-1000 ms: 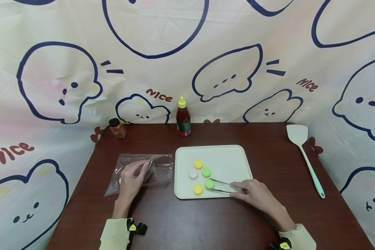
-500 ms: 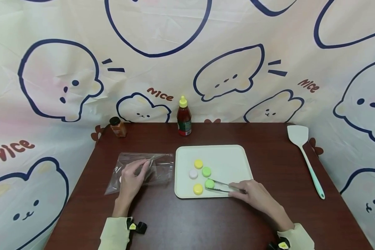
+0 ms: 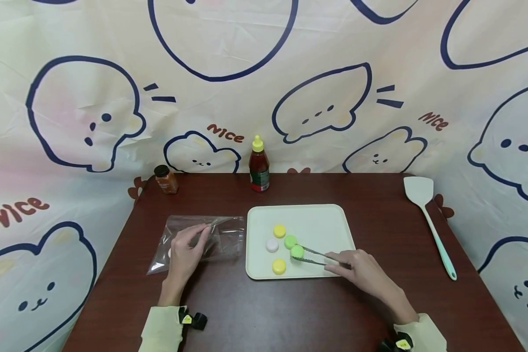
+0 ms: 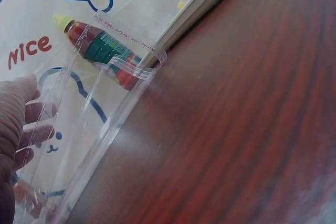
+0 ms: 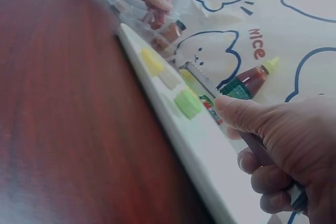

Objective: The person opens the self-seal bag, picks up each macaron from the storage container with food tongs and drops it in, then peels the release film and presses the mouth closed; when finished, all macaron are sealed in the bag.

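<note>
My left hand (image 3: 186, 252) pinches the upper edge of a clear plastic bag (image 3: 231, 239); a pale bit of something shows beside the hand. In the left wrist view, the fingers (image 4: 39, 129) are behind the clear film. My right hand (image 3: 363, 270) grips metal tongs (image 3: 314, 263), their two arms on either side of a green round piece (image 3: 297, 251) over the white tray (image 3: 321, 222). Another green piece (image 3: 290, 240) is right behind it. Two yellow pieces (image 3: 279, 231) (image 3: 279, 266) and a whitish one (image 3: 272, 245) lie to the left.
At the table's back stand a red sauce bottle (image 3: 258, 171) with a yellow cap and, farther left, a small dark-lidded jar (image 3: 166, 181). A white spatula (image 3: 431, 220) with a pale green handle lies on the right. A patterned cloth (image 3: 246, 107) hangs behind.
The tongs have shifted slightly, and the green piece between their arms has moved a little back and right, closer to the other green one. My left hand stays on the bag.
</note>
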`<state>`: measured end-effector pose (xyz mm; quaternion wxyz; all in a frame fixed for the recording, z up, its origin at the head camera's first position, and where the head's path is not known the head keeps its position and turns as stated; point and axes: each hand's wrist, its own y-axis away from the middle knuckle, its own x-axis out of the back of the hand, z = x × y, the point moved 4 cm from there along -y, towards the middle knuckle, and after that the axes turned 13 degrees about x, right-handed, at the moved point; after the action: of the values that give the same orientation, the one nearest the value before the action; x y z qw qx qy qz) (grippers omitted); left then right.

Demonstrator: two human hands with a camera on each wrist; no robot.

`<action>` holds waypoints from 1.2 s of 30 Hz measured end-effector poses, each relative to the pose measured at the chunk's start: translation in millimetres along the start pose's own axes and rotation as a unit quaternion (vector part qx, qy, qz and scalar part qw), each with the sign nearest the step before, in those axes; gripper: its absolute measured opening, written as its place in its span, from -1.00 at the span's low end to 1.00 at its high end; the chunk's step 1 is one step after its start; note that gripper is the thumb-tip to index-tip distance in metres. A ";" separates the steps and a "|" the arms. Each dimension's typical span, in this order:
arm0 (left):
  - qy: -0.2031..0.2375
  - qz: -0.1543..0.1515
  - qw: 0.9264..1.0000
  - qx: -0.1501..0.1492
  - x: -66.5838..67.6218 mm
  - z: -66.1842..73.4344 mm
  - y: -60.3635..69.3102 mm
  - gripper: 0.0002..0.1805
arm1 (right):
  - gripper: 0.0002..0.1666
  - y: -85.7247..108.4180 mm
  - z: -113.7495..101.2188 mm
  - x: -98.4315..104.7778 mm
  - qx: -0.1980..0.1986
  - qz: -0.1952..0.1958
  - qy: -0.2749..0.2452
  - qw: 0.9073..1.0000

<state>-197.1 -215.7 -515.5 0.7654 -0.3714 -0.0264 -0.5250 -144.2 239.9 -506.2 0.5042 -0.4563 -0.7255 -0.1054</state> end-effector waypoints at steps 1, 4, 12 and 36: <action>0.001 0.000 1.000 -0.001 0.0 0.1 0.0 -0.87 | -0.59 -0.8 0.1 2.6 0.003 0.006 0.002 1.000; 0.003 -0.001 1.000 -0.002 0.2 -0.7 0.6 -0.86 | -0.61 -3.4 1.5 10.9 0.010 0.023 0.008 1.000; 0.007 -0.013 1.000 0.006 0.8 -4.3 3.4 -0.85 | -0.62 -10.5 10.7 33.7 0.001 0.049 0.020 0.999; -0.006 -0.019 1.000 0.017 -0.5 -3.5 0.4 -0.85 | -0.58 -48.3 37.4 19.8 -0.012 0.023 -0.028 0.999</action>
<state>-198.2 -217.3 -518.4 0.7614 -0.3606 -0.0471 -0.5367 -206.6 246.7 -492.5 0.4804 -0.4817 -0.7274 -0.0900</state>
